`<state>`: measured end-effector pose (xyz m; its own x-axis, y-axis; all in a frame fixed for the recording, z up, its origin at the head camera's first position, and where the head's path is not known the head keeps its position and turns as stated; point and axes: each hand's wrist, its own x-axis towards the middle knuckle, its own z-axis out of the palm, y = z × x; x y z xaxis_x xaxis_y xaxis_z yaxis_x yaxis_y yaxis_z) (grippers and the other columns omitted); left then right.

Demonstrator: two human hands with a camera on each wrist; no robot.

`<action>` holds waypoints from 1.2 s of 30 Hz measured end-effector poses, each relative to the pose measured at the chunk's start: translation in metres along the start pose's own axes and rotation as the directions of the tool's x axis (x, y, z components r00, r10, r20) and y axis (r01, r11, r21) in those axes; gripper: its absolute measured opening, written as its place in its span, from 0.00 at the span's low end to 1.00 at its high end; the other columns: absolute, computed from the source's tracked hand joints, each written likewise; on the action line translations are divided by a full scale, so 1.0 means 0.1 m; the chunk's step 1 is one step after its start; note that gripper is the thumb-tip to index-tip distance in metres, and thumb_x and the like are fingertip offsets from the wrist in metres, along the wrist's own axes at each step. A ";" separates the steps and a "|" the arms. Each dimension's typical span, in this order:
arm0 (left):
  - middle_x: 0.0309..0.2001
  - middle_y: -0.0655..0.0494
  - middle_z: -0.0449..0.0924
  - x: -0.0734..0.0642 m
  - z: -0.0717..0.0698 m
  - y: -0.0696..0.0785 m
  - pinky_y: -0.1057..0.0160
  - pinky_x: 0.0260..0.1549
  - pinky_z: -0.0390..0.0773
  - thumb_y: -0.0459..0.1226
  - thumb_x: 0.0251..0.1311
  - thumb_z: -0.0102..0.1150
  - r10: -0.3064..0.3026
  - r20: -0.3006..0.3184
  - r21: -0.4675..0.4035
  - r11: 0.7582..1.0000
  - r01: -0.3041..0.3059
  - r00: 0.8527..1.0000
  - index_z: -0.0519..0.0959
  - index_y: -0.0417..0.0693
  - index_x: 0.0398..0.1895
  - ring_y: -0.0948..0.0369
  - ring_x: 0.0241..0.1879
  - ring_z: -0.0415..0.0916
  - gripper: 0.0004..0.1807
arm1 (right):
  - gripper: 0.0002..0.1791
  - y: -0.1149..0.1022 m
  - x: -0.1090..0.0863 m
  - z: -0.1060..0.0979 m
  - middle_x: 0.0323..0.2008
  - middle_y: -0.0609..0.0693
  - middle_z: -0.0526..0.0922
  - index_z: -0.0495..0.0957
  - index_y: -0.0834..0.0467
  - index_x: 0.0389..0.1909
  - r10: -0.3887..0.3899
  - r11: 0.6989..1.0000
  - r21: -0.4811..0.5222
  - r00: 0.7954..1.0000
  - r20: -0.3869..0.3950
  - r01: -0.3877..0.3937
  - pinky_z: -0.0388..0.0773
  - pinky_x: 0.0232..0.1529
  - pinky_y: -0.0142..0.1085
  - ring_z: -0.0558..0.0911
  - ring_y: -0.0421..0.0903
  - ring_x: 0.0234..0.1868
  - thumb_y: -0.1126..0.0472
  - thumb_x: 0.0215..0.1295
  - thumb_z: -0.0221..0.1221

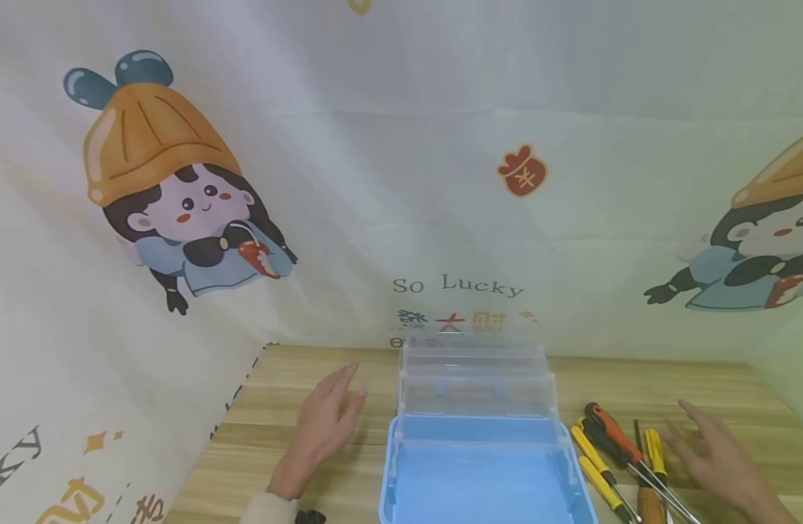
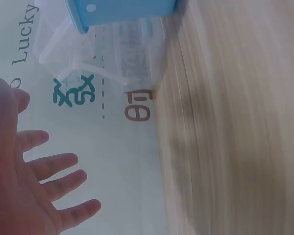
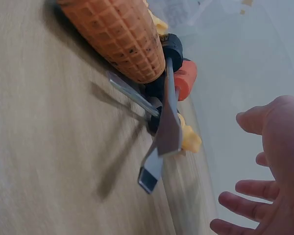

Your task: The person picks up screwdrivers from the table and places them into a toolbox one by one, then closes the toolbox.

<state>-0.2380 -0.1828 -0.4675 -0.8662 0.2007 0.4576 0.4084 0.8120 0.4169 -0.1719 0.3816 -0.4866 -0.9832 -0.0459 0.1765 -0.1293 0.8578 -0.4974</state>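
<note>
A blue plastic box (image 1: 473, 484) with a raised clear lid (image 1: 476, 393) stands on the wooden table. To its left my left hand (image 1: 326, 415) hovers with fingers extended, holding nothing; the left wrist view shows its fingers spread beside the box's blue wall (image 2: 122, 11). On the other side lies a pile of screwdrivers with yellow handles (image 1: 601, 484), a red-and-black handle (image 1: 614, 433) and an orange textured handle (image 1: 650, 506). Just right of the pile is my right hand (image 1: 722, 462), fingers loose and apart from the tools. Flat metal blades (image 3: 169, 132) stick out in the right wrist view.
A pale printed curtain (image 1: 375, 182) hangs behind the table and along its left side. The wooden tabletop (image 1: 244, 451) stretches left of the box and behind the tools. A small black object (image 1: 310, 517) shows by the left sleeve (image 1: 270, 509).
</note>
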 end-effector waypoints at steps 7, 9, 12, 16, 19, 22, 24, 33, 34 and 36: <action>0.71 0.43 0.65 0.02 0.02 0.08 0.38 0.67 0.62 0.47 0.74 0.46 -0.067 0.039 -0.094 0.993 0.070 0.997 0.61 0.48 0.75 0.42 0.69 0.63 0.30 | 0.39 0.01 -0.01 -0.01 0.59 0.86 0.61 0.53 0.78 0.69 0.030 0.999 0.026 0.999 0.039 -0.031 0.76 0.38 0.69 0.74 0.79 0.50 0.49 0.76 0.50; 0.73 0.45 0.62 0.03 0.03 0.10 0.39 0.69 0.60 0.47 0.75 0.45 -0.101 0.070 -0.142 0.984 0.110 0.992 0.59 0.51 0.76 0.43 0.71 0.61 0.30 | 0.39 0.01 -0.01 0.00 0.58 0.86 0.61 0.52 0.78 0.69 0.032 0.999 0.034 0.998 0.045 -0.033 0.76 0.38 0.69 0.75 0.79 0.49 0.50 0.76 0.50; 0.75 0.49 0.60 0.04 0.06 0.12 0.40 0.71 0.57 0.47 0.75 0.44 -0.141 0.107 -0.211 0.964 0.161 0.984 0.58 0.53 0.77 0.45 0.73 0.58 0.30 | 0.38 0.02 -0.02 0.00 0.58 0.87 0.62 0.52 0.78 0.69 0.037 0.998 0.042 0.998 0.049 -0.039 0.77 0.38 0.68 0.75 0.79 0.49 0.50 0.76 0.50; 0.75 0.51 0.58 0.05 0.10 0.18 0.42 0.72 0.55 0.49 0.76 0.43 -0.151 0.124 -0.280 0.943 0.181 0.981 0.58 0.54 0.77 0.47 0.74 0.56 0.30 | 0.38 0.01 -0.02 0.01 0.58 0.87 0.62 0.52 0.78 0.69 0.048 0.996 0.068 0.997 0.062 -0.052 0.79 0.38 0.65 0.76 0.78 0.48 0.50 0.76 0.50; 0.75 0.49 0.59 0.05 0.13 0.22 0.42 0.72 0.56 0.51 0.75 0.42 -0.143 0.116 -0.325 0.930 0.173 0.983 0.58 0.52 0.77 0.47 0.73 0.58 0.30 | 0.38 0.00 -0.03 0.01 0.58 0.87 0.61 0.51 0.77 0.70 0.066 0.993 0.088 0.995 0.078 -0.072 0.81 0.36 0.62 0.77 0.78 0.49 0.50 0.77 0.48; 0.73 0.46 0.63 0.05 0.18 0.26 0.40 0.70 0.60 0.51 0.75 0.42 -0.142 0.111 -0.357 0.918 0.172 0.984 0.58 0.52 0.77 0.46 0.70 0.63 0.31 | 0.38 -0.02 -0.04 0.01 0.59 0.86 0.62 0.51 0.76 0.70 0.088 0.990 0.100 0.991 0.097 -0.097 0.82 0.36 0.61 0.76 0.78 0.50 0.49 0.77 0.47; 0.72 0.45 0.65 0.05 0.21 0.28 0.39 0.68 0.62 0.51 0.75 0.42 -0.149 0.119 -0.381 0.906 0.184 0.982 0.57 0.53 0.77 0.45 0.69 0.65 0.31 | 0.38 -0.02 -0.04 0.02 0.59 0.85 0.62 0.50 0.75 0.71 0.104 0.987 0.109 0.988 0.111 -0.116 0.82 0.36 0.61 0.75 0.78 0.51 0.48 0.78 0.46; 0.73 0.41 0.62 0.07 0.31 0.39 0.38 0.65 0.67 0.47 0.75 0.45 -0.154 0.152 -0.466 0.860 0.208 0.976 0.55 0.52 0.78 0.42 0.69 0.64 0.32 | 0.39 0.00 -0.03 0.03 0.60 0.82 0.66 0.49 0.74 0.72 0.167 0.967 0.166 0.972 0.162 -0.194 0.82 0.38 0.59 0.74 0.77 0.54 0.45 0.78 0.43; 0.73 0.41 0.62 0.07 0.32 0.40 0.38 0.65 0.67 0.47 0.75 0.45 -0.156 0.156 -0.473 0.855 0.213 0.975 0.55 0.52 0.78 0.42 0.69 0.64 0.32 | 0.39 0.00 -0.04 0.04 0.59 0.82 0.66 0.49 0.74 0.71 0.169 0.965 0.176 0.973 0.160 -0.196 0.82 0.38 0.58 0.75 0.76 0.53 0.45 0.78 0.43; 0.72 0.41 0.62 0.08 0.34 0.42 0.38 0.65 0.66 0.49 0.75 0.45 -0.160 0.165 -0.487 0.845 0.222 0.973 0.54 0.53 0.78 0.42 0.69 0.64 0.32 | 0.38 0.00 -0.05 0.05 0.59 0.82 0.68 0.50 0.74 0.71 0.171 0.961 0.195 0.974 0.150 -0.199 0.83 0.37 0.56 0.77 0.74 0.52 0.46 0.78 0.44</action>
<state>-0.2375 -0.1286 -0.4727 -0.9559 0.1560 0.2488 0.2933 0.4638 0.8360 -0.1681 0.3795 -0.4919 -0.9989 0.0252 -0.0406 0.0460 0.7336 -0.6780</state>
